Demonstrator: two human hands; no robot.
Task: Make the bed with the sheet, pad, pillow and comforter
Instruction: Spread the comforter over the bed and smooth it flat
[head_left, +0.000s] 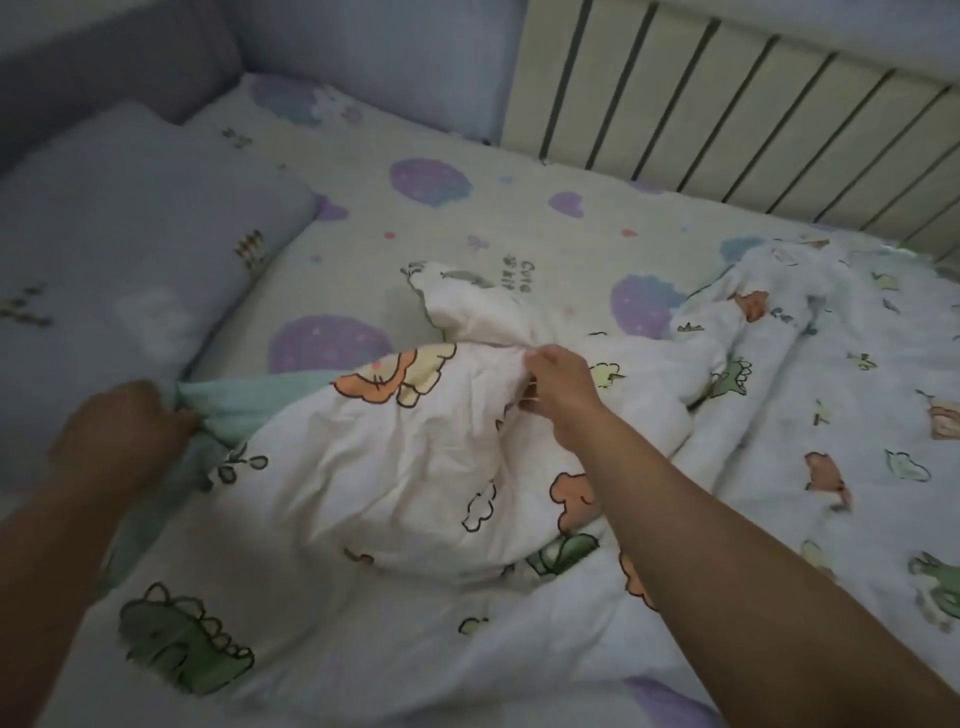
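A white comforter (395, 467) printed with green and orange dinosaurs lies bunched across the near and right part of the bed. My left hand (122, 431) grips its mint-green edge at the left. My right hand (558, 389) pinches a gathered fold of the comforter near the middle. Beneath it lies a cream sheet (467, 218) with purple shapes. A lilac pillow (130, 249) rests at the left side of the bed.
Padded lilac bumpers (374, 57) line the far-left corner. A slatted cream rail (727, 119) runs along the far right side. The sheet shows bare between the pillow and the rail.
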